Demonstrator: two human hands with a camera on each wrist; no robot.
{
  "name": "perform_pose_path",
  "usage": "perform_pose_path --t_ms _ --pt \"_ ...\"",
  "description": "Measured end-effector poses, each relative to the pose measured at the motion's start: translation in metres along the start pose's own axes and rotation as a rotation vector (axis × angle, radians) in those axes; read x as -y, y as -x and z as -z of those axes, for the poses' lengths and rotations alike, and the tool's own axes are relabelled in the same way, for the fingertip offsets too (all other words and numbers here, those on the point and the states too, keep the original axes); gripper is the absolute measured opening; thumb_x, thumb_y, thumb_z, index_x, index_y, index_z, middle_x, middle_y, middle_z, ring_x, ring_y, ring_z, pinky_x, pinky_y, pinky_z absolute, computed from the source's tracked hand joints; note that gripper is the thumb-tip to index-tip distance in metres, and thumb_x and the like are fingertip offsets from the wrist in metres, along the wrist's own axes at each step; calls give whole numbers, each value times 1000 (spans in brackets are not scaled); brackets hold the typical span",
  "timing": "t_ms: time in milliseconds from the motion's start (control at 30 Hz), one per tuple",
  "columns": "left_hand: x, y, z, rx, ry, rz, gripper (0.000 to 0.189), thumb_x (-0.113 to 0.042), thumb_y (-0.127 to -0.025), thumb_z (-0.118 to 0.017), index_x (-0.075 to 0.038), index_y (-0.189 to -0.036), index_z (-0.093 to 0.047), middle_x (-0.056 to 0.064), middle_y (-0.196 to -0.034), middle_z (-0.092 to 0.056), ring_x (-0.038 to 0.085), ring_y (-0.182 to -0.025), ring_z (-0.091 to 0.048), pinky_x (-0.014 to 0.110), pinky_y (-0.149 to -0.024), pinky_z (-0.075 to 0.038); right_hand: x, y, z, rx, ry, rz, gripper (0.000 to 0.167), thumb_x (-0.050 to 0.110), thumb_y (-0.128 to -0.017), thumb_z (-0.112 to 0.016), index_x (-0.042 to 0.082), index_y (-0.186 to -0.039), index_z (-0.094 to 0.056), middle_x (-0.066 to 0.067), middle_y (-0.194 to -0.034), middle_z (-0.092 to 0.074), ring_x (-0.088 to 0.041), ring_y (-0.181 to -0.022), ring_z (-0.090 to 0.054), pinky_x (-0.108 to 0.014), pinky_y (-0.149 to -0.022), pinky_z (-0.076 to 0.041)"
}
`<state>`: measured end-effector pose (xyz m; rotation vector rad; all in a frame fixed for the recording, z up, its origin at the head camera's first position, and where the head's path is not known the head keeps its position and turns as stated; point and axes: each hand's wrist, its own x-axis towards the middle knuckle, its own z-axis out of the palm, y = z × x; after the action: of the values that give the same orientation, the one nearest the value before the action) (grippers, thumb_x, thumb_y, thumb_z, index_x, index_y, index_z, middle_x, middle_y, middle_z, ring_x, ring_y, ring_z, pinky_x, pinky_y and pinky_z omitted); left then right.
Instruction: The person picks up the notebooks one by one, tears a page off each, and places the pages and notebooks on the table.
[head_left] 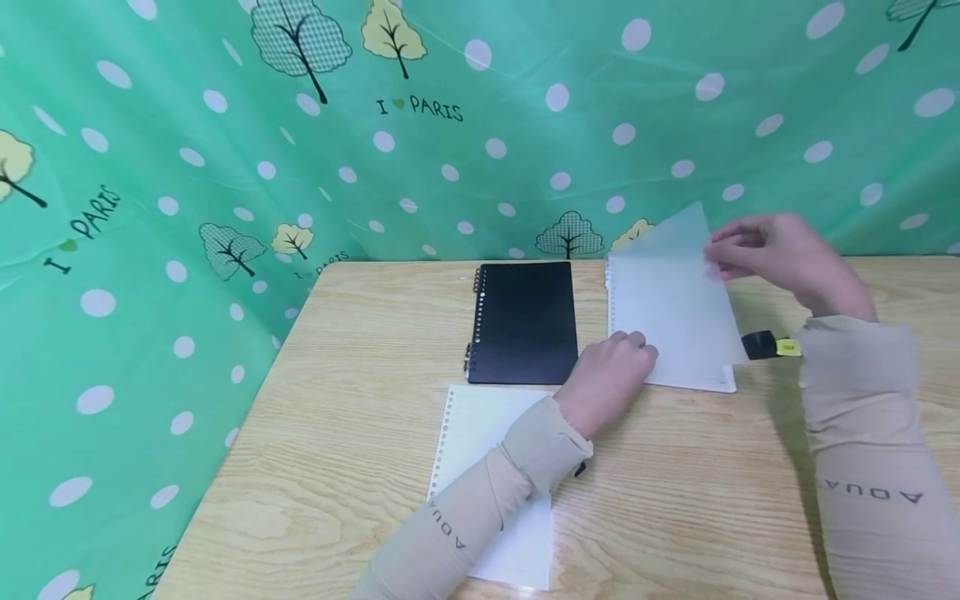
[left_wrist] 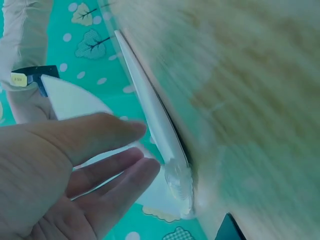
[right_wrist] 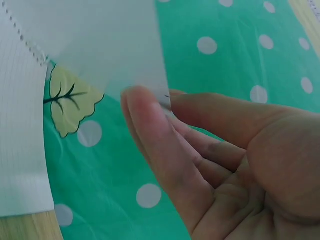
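A white loose-leaf notebook (head_left: 693, 383) lies at the back right of the table, its ring binding (head_left: 611, 292) along the left side. My right hand (head_left: 787, 254) pinches the far right corner of its thin translucent sheet (right_wrist: 100, 45) between thumb and fingers. That corner is raised, and green cloth shows through it in the right wrist view. By the notebook's near left edge is my left hand (head_left: 609, 375). Its thumb and fingers (left_wrist: 117, 175) are slightly bent with a gap between them in the left wrist view, and nothing is gripped there.
A black ring-bound notebook (head_left: 525, 325) lies left of the white one. In front of it, a white punched sheet (head_left: 468, 425) is partly covered by my left sleeve. The wooden table (head_left: 337, 400) meets a green dotted cloth (head_left: 510, 100) at its back and left.
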<state>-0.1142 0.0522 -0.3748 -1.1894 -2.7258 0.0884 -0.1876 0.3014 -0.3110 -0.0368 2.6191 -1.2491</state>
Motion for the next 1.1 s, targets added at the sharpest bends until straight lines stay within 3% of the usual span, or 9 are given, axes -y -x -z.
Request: perform_pose_path --t_ms 100,300,400,500,567,667,900,1033,1100 --pt "-1 2 0 -15 2 5 20 -3 -97 -59 -17 -101 -74 -4 -91 -67 7 -76 -61 18 -60 -53 4 2 -1 6 -25 13 67 49 -92 -65 3 -139 -49 10 -104 -71 -6 -89 -71 -61 -106 -38" --pt "1 7 0 -49 24 27 18 -2 -96 -60 -15 -100 -71 -4 -93 -66 9 -80 -63 19 -63 -55 16 7 -4 14 -36 24 65 48 -91 -67 4 -137 -51 9 -101 -72 -6 -88 -71 -60 -107 -37" --pt "2 9 1 -66 38 36 20 -1 -96 -59 -13 -108 -70 -2 -100 -68 9 -85 -65 20 -66 -57 22 9 -7 22 -5 37 64 49 -92 -66 6 -137 -52 9 -103 -71 -5 -90 -71 -43 -104 -44" --pt "3 12 2 -77 65 44 27 -1 -98 -56 -10 -122 -66 0 -111 -69 11 -92 -67 20 -70 -58 27 11 -9 24 14 59 62 49 -93 -65 7 -137 -52 6 -107 -71 -7 -92 -71 -20 -89 -48" --pt "4 13 2 -84 85 51 33 -1 -99 -54 -8 -131 -61 2 -120 -67 12 -99 -68 21 -74 -58 30 12 -11 22 17 70 61 50 -93 -64 8 -136 -52 5 -108 -71 -7 -92 -71 -13 -81 -47" --pt "5 14 3 -105 125 67 39 -3 -99 -54 -7 -138 -55 4 -128 -65 14 -108 -66 22 -80 -58 34 14 -15 15 14 76 62 51 -93 -63 10 -138 -51 4 -110 -71 -6 -93 -70 -21 -87 -48" --pt "11 14 7 -184 252 95 55 -17 -94 -67 -7 -145 -48 3 -131 -62 14 -117 -62 20 -92 -53 44 13 -27 -13 -41 86 65 50 -94 -62 9 -143 -47 0 -118 -65 1 -89 -68 -57 -103 -41" --pt "13 14 11 -207 264 87 51 -21 -96 -65 -6 -143 -50 4 -133 -62 14 -120 -61 19 -96 -51 50 13 -33 -54 -51 107 61 46 -95 -62 7 -140 -49 -1 -117 -64 4 -85 -68 -58 -103 -41" --pt "14 15 13 -208 278 87 50 -21 -97 -64 -5 -142 -51 5 -135 -61 15 -122 -60 20 -99 -49 52 13 -36 -76 -50 119 58 44 -96 -63 6 -138 -51 1 -115 -65 4 -84 -68 -47 -102 -45"
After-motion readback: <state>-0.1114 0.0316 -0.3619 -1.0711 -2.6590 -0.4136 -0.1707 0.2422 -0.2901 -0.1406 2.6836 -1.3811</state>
